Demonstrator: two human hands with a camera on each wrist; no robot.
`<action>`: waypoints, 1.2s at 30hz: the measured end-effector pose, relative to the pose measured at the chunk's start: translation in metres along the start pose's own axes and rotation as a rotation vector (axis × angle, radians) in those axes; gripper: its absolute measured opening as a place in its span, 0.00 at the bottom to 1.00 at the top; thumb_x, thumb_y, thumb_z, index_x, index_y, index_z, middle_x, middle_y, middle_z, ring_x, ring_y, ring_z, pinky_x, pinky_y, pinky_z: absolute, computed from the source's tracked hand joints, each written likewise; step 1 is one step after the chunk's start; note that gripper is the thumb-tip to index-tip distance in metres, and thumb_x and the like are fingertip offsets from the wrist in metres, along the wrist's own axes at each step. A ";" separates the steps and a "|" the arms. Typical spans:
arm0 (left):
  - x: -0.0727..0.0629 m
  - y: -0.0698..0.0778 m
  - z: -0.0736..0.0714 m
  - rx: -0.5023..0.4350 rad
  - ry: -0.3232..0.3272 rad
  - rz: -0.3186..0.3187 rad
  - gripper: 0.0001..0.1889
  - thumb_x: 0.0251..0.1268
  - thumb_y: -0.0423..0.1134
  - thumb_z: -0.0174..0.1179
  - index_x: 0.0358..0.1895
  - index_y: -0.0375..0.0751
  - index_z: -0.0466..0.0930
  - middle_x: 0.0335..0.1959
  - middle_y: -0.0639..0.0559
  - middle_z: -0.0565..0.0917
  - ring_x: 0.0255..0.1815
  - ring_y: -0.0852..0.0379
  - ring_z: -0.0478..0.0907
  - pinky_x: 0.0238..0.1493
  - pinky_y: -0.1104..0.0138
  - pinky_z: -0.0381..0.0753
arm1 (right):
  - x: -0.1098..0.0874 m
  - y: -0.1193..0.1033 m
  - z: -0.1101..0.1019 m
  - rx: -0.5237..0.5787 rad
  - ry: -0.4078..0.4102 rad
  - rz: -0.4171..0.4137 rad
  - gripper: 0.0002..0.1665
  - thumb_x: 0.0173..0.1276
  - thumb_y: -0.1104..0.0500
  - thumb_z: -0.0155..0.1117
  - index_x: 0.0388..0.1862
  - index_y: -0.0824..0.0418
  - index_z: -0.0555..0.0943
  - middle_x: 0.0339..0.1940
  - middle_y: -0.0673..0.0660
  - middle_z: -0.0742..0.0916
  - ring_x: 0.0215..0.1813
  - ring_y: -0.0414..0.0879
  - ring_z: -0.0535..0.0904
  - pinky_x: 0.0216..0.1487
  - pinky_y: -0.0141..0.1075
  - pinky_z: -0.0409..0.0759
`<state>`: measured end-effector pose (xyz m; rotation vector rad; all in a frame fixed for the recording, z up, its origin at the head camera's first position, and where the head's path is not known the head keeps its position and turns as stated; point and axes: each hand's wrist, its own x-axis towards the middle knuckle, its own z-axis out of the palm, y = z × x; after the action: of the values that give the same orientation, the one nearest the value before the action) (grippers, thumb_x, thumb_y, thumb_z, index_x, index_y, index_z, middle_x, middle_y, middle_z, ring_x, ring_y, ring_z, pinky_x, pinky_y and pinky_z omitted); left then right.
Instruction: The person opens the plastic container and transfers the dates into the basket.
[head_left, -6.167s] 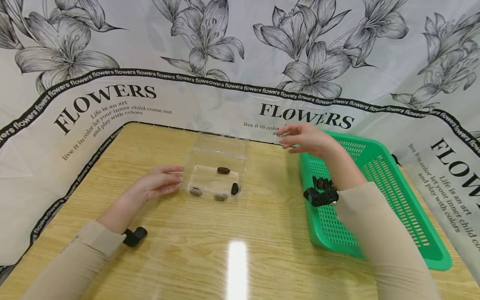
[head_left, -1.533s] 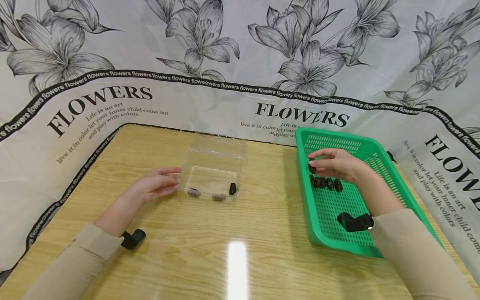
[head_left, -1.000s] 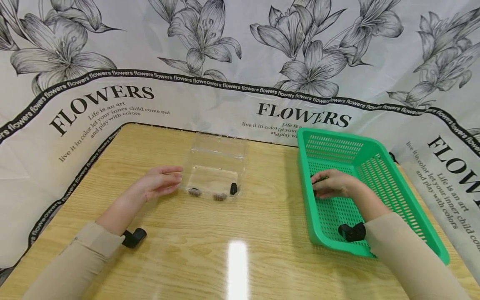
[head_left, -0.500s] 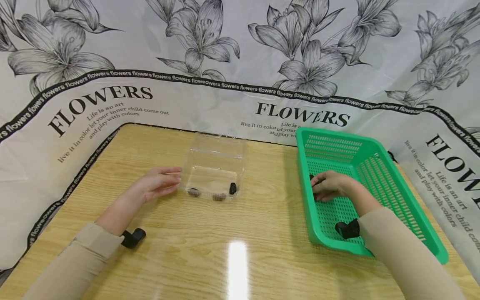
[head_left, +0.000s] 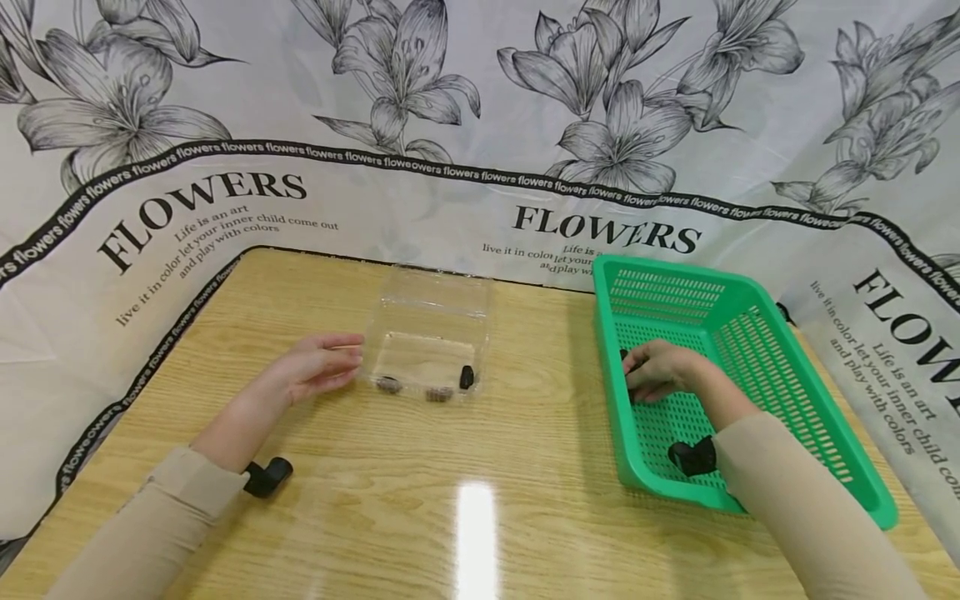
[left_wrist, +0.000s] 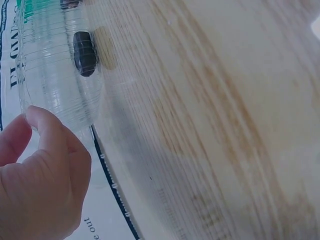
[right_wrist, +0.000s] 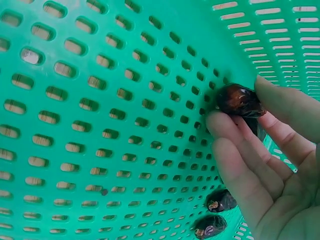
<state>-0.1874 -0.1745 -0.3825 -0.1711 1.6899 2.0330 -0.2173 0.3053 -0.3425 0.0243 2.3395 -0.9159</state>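
In the head view, my left hand (head_left: 318, 364) is at the left side of a clear plastic box (head_left: 431, 304). The left wrist view shows its thumb and a fingertip meeting at the box's edge (left_wrist: 24, 82). Three dark dates are in the box, one (head_left: 467, 377) near its right side. My right hand (head_left: 663, 371) reaches low into the green basket (head_left: 626, 462), at its left wall. Between thumb and fingers it pinches a glossy dark brown date (right_wrist: 235, 100), clear in the right wrist view. More dates (right_wrist: 210, 226) lie beneath that hand, partly hidden.
A wooden table (head_left: 360, 500) carries the box and the basket. Behind them hangs a white flower-printed cloth (head_left: 450, 208). The basket's raised green rim stands to the right, and its far wall is near the cloth.
Since 6.2 seconds ago, one date has left the box. My right hand has carried a date into the basket and lowered it among the others. The left hand stays at the box.
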 end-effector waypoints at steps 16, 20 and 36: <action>0.000 0.002 0.001 0.005 0.001 -0.010 0.31 0.66 0.26 0.52 0.70 0.28 0.51 0.46 0.47 0.73 0.39 0.63 0.77 0.43 0.73 0.79 | -0.004 -0.002 -0.001 -0.035 -0.005 0.003 0.04 0.65 0.67 0.60 0.38 0.66 0.76 0.27 0.56 0.81 0.30 0.46 0.79 0.34 0.41 0.82; 0.000 0.003 0.001 -0.003 -0.001 -0.013 0.31 0.66 0.26 0.53 0.70 0.28 0.51 0.45 0.48 0.73 0.39 0.62 0.77 0.44 0.73 0.79 | -0.005 -0.002 -0.001 -0.042 -0.002 -0.001 0.04 0.64 0.67 0.60 0.37 0.66 0.77 0.26 0.56 0.81 0.28 0.45 0.79 0.33 0.40 0.82; -0.001 0.005 0.003 -0.013 0.002 -0.025 0.32 0.66 0.26 0.52 0.71 0.29 0.50 0.48 0.47 0.71 0.41 0.63 0.76 0.44 0.74 0.79 | -0.028 -0.038 -0.037 0.024 0.082 -0.071 0.31 0.62 0.60 0.66 0.60 0.73 0.68 0.42 0.60 0.82 0.41 0.51 0.81 0.45 0.45 0.81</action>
<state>-0.1876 -0.1726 -0.3773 -0.1975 1.6677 2.0261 -0.2234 0.3048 -0.2833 -0.0122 2.4192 -0.9947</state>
